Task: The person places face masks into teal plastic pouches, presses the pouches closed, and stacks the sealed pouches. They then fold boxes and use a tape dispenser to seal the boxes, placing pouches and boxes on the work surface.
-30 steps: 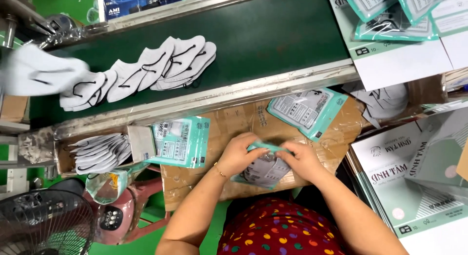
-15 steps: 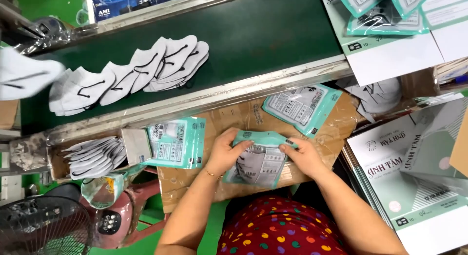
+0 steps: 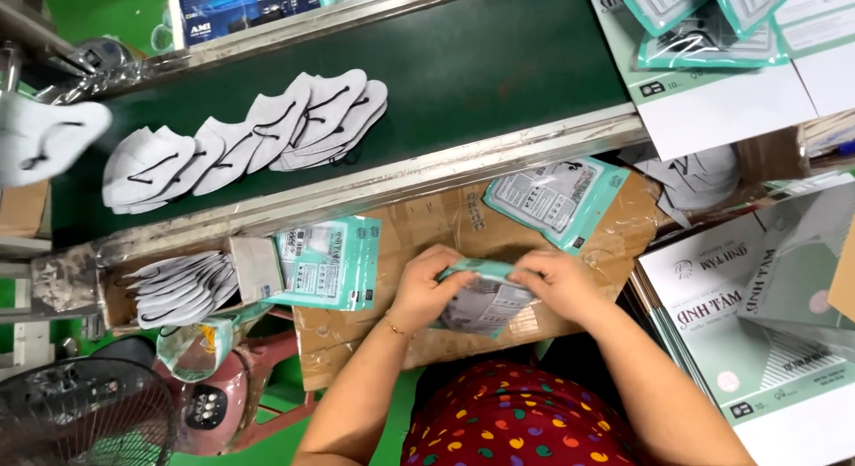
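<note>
My left hand (image 3: pixel 427 288) and my right hand (image 3: pixel 559 283) both grip one teal-edged plastic pouch (image 3: pixel 485 304) that holds white face masks, over a cardboard-covered work surface (image 3: pixel 427 226). The fingers pinch the pouch's top edge from either side. A filled teal pouch (image 3: pixel 557 199) lies just beyond my right hand. A stack of empty teal pouches (image 3: pixel 325 261) lies to the left of my left hand.
A dark green conveyor belt (image 3: pixel 481 65) carries a row of white masks (image 3: pixel 249 137). More white masks (image 3: pixel 178 288) lie stacked at the left. White cartons (image 3: pixel 748 332) stand at the right, and a fan (image 3: pixel 80 421) at the lower left.
The pouch has tipped from flat on the cardboard so its top edge faces up between my hands. The masks on the belt have drifted to the right.
</note>
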